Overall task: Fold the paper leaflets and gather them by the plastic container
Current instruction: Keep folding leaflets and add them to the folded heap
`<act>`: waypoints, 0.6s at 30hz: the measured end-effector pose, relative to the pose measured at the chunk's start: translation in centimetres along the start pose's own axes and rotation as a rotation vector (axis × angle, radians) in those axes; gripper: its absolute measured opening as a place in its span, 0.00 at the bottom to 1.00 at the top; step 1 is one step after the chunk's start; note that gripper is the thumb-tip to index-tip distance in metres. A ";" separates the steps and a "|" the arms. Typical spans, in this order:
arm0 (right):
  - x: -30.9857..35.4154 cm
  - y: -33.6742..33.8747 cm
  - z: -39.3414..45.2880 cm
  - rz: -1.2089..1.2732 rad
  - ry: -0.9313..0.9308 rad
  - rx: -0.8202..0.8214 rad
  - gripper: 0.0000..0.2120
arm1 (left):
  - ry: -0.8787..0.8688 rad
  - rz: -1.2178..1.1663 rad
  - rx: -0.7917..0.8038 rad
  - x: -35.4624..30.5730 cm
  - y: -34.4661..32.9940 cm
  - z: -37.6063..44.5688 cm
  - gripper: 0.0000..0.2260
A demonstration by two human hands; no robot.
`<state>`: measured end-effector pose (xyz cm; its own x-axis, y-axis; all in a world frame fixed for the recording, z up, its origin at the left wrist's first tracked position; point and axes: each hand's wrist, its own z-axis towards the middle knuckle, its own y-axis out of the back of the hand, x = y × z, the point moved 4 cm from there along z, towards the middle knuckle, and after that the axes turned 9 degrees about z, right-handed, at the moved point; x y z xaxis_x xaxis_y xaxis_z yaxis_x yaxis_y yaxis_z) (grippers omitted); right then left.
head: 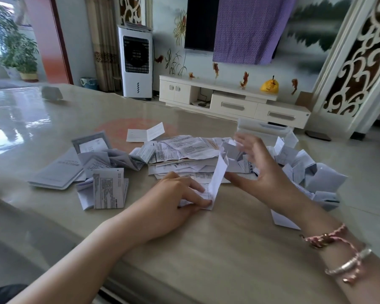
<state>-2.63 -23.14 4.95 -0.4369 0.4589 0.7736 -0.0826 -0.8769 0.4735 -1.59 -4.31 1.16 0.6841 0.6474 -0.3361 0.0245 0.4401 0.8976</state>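
Printing on the booklets (pixel 55 170) at left is too small to read. Her left hand (pixel 173 194) pinches a half-folded leaflet (pixel 215 183) against the table (pixel 206 249); right hand (pixel 257 167) hovers spread, blurred, before the plastic container (pixel 261 126). Near edge lies bare.

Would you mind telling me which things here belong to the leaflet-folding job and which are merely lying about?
Part of the job:
- leaflet being folded, pressed down by left hand
- right hand, open above it
- unfolded pile
- folded leaflets
- plastic container

Lying about:
- booklet
- air cooler
- yellow bag
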 end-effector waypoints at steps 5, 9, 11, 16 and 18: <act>-0.9 -1.4 0.2 0.109 -0.051 0.150 0.19 | -0.071 -0.117 -0.016 -0.5 0.5 -0.2 0.10; 0.4 -1.5 0.1 0.114 -0.015 0.183 0.11 | -0.084 -0.083 -0.027 -0.5 0.5 -0.3 0.14; 0.7 -1.2 -0.1 0.105 -0.053 0.214 0.14 | -0.107 -0.009 -0.044 -0.4 0.6 -0.2 0.12; -0.2 -1.7 -0.6 0.069 -0.234 0.247 0.10 | 0.116 -0.012 -0.069 0.6 1.3 -0.4 0.07; -0.8 -2.4 -0.5 -0.033 -0.273 0.220 0.09 | 0.194 -0.008 -0.082 0.9 1.4 -0.5 0.03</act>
<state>-2.53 -21.47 2.99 -0.1789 0.5343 0.8261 0.1156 -0.8224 0.5570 -1.30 -2.78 2.01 0.5309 0.7477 -0.3988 -0.0352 0.4896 0.8712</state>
